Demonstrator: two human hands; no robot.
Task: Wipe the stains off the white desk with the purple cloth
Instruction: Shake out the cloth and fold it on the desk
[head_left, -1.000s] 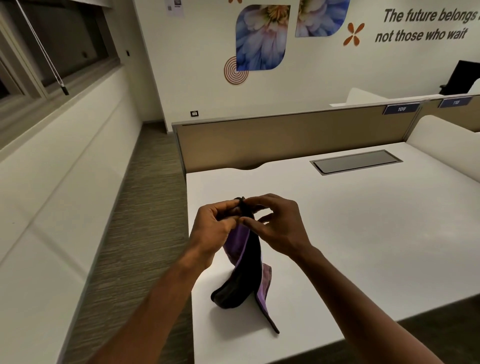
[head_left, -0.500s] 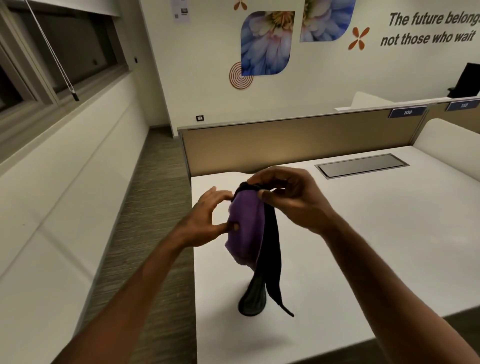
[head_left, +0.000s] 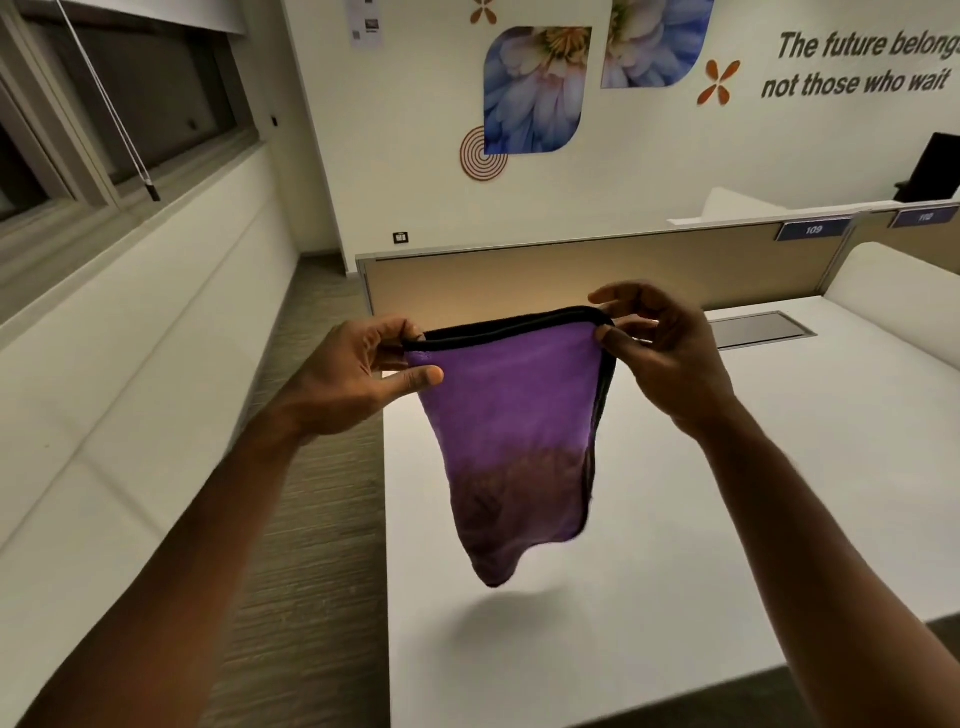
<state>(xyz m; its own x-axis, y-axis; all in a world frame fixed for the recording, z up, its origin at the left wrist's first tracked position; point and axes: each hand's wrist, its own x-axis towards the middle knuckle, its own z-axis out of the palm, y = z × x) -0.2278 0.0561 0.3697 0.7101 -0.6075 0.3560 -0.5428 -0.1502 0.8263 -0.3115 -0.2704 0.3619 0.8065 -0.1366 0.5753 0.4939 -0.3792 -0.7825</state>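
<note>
The purple cloth (head_left: 511, 436) with a black hem hangs spread out in the air above the white desk (head_left: 779, 467). My left hand (head_left: 358, 376) pinches its upper left corner. My right hand (head_left: 660, 353) pinches the upper right corner, with the other fingers spread. The cloth's lower end dangles free above the desk and casts a shadow on it. The lower half of the cloth looks darker. I cannot make out any stains on the desk.
A beige partition (head_left: 597, 273) runs along the desk's far edge. A grey cable hatch (head_left: 758, 330) is set into the desk behind my right hand. Carpeted floor (head_left: 311, 519) lies left of the desk, with a white ledge below the windows.
The cloth was bunched with its end resting on the desk. Both hands have moved apart and lifted it, so it now hangs stretched open and clear of the desk.
</note>
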